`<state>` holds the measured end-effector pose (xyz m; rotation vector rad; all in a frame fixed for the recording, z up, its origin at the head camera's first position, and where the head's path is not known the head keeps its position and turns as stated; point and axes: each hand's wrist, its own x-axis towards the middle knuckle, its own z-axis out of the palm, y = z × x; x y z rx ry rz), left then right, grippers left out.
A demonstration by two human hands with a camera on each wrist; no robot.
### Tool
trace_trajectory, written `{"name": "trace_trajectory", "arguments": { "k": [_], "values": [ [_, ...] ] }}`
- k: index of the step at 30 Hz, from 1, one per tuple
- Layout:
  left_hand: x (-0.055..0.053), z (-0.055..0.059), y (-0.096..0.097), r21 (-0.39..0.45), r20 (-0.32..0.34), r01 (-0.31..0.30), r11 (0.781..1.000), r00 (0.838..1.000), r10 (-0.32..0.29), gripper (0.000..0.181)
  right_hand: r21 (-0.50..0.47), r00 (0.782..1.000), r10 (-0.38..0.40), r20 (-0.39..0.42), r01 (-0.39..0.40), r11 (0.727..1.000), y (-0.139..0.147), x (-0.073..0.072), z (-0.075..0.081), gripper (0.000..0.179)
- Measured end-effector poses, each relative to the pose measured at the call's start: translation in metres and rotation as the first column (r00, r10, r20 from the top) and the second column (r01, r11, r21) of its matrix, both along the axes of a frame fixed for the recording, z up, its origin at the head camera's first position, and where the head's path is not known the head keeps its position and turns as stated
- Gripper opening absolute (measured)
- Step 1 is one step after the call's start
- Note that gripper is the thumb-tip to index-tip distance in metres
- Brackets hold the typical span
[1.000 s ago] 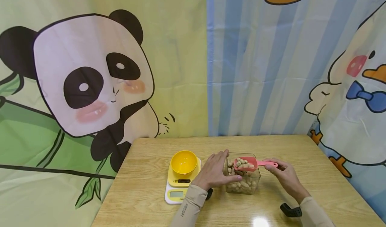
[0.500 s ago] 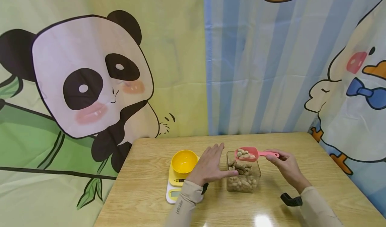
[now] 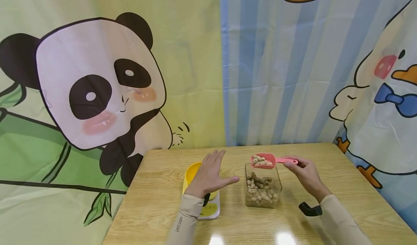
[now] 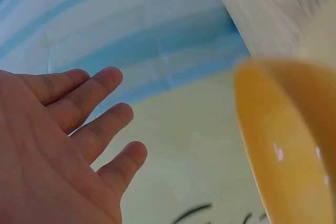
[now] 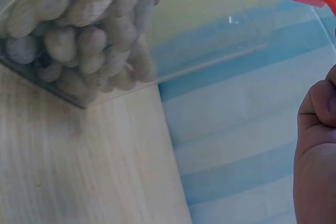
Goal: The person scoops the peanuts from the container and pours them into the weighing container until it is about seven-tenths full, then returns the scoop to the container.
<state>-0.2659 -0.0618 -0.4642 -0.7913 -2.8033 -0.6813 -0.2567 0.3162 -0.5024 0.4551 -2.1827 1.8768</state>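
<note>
Two sleeves (image 3: pixel 340 219) reached in from the near edge, above a wood-grained counter (image 3: pixel 146 214). A white-and-yellow scale (image 3: pixel 210 210) stood partly hidden by the left hand (image 3: pixel 208 176), whose fingers were extended, the thumb spread wide; the left wrist view showed them apart from the yellow bowl (image 3: pixel 192 170), which sat on the scale. To the right stood a clear, square container (image 3: pixel 277 181), partly filled with peanuts (image 3: pixel 260 198). The fingers of the right hand (image 3: pixel 304 174) were clamped on the handle of a pink scoop (image 3: pixel 272 159), which carried further peanuts above the container's far side. Behind the counter hung a curtain (image 3: pixel 192 56), printed with a panda (image 3: pixel 75 49) and a white bird (image 3: pixel 384 136).
</note>
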Motion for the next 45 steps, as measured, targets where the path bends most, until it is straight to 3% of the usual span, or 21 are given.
{"name": "trace_trajectory", "arguments": {
  "k": [6, 12, 21, 32, 36, 45],
  "values": [
    [-0.005, -0.001, -0.03, 0.001, -0.04, -0.075, 0.997, 0.996, 0.075, 0.114, 0.042, 0.999, -0.009, -0.034, 0.01, 0.999, -0.005, -0.011, 0.016, 0.025],
    [-0.007, -0.006, -0.055, 0.007, -0.016, -0.16, 0.987, 0.987, 0.16, 0.116, 0.07, 0.999, 0.0, -0.039, 0.003, 0.998, -0.01, -0.019, 0.029, 0.025],
    [-0.003, -0.023, -0.082, 0.043, 0.028, -0.229, 0.972, 0.973, 0.228, 0.118, 0.056, 0.998, 0.022, -0.063, -0.019, 0.998, -0.018, -0.03, 0.043, 0.024],
    [0.003, -0.041, -0.094, 0.047, 0.059, -0.276, 0.96, 0.96, 0.273, 0.122, -0.07, 0.99, 0.118, -0.072, -0.123, 0.99, -0.029, -0.041, 0.058, 0.024],
    [0.005, -0.047, -0.094, 0.057, 0.087, -0.284, 0.957, 0.956, 0.279, 0.123, -0.081, 0.988, 0.135, -0.071, -0.141, 0.987, -0.036, -0.045, 0.063, 0.024],
    [0.006, -0.053, -0.094, 0.056, 0.083, -0.28, 0.958, 0.958, 0.275, 0.122, -0.097, 0.979, 0.181, -0.089, -0.189, 0.977, -0.052, -0.053, 0.07, 0.023]
  ]
}}
